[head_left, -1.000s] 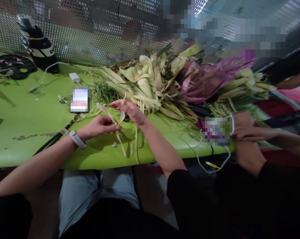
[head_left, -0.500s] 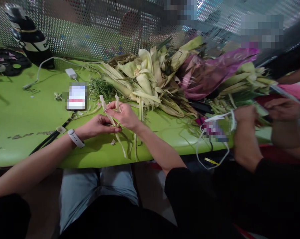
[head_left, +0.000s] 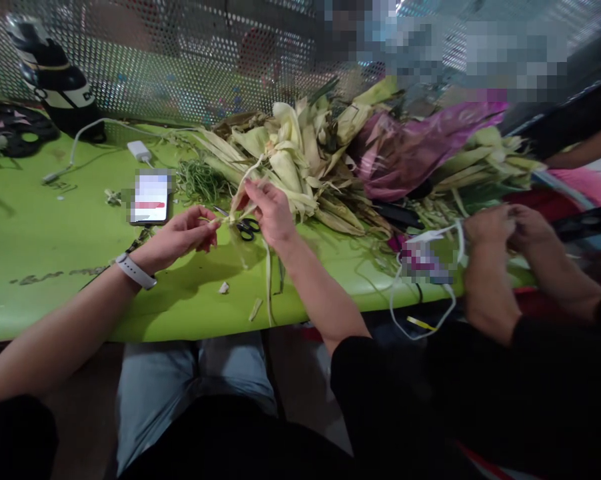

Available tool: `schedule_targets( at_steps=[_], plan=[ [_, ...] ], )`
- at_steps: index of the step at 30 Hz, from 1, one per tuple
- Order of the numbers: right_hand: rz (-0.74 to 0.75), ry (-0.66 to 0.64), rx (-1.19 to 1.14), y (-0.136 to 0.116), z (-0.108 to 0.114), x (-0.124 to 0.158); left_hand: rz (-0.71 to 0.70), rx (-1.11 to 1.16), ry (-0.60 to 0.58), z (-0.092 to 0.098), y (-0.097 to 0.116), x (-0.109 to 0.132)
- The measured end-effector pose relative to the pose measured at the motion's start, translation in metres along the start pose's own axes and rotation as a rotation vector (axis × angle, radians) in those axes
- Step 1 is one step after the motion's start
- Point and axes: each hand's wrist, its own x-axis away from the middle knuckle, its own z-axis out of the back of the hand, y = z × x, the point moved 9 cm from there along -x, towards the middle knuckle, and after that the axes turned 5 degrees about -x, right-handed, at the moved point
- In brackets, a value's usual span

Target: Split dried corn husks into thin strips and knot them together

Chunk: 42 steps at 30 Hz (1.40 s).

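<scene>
My left hand [head_left: 183, 233] pinches one end of a pale corn husk strip [head_left: 232, 217], its fingers closed at the tip. My right hand [head_left: 270, 210] grips the same strip a little to the right and higher, with a thin end rising above the fingers. The strip looks knotted or bunched between both hands. Just behind it, dark-handled scissors [head_left: 247, 229] lie on the green table [head_left: 190, 310]. Beyond my hands rises a heap of corn husks [head_left: 288, 167], with a bundle of thin green strands [head_left: 199, 180] at its left.
A phone [head_left: 150, 197], a white adapter [head_left: 139, 152] and a black bottle [head_left: 60, 87] are on the left. A purple plastic bag [head_left: 405, 153] lies over the husks. At right, a co-worker's hands [head_left: 500, 230] work close by. A perforated screen [head_left: 180, 60] stands behind.
My hands have drawn apart, the left moving left and up, the right rising to the right. The strip is now stretched between them, and the scissors have come into view.
</scene>
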Motion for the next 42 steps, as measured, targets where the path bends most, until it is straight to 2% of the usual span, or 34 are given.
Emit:
schedule_targets(
  at_steps=[3,5,9,14,26,30,34,39,42],
  plan=[
    [-0.13,-0.187,0.047,0.005,-0.014,0.005,-0.062,-0.081,0.026,0.005,0.006,-0.001],
    [-0.158,-0.228,0.088,0.006,-0.018,0.008,-0.104,-0.149,0.064,0.008,0.008,-0.001],
    [-0.219,-0.232,0.107,0.015,-0.021,0.01,-0.179,-0.234,0.128,0.012,0.011,-0.003],
    [-0.292,-0.199,0.05,0.028,-0.022,0.009,-0.211,-0.321,0.124,0.013,0.009,-0.005],
    [-0.524,-0.23,-0.025,0.047,-0.028,0.021,-0.171,-0.564,-0.044,0.009,0.013,-0.003],
    [-0.537,-0.192,-0.034,0.049,-0.024,0.02,-0.178,-0.571,-0.079,0.013,0.017,-0.003],
    [-0.508,-0.193,-0.096,0.05,-0.022,0.016,-0.168,-0.567,-0.06,0.019,0.021,-0.003],
    [-0.506,-0.18,-0.193,0.052,-0.019,0.012,-0.143,-0.507,-0.088,0.017,0.019,-0.004],
    [-0.469,-0.169,-0.238,0.049,-0.017,0.006,-0.101,-0.412,-0.018,0.027,0.014,-0.006]
  ],
)
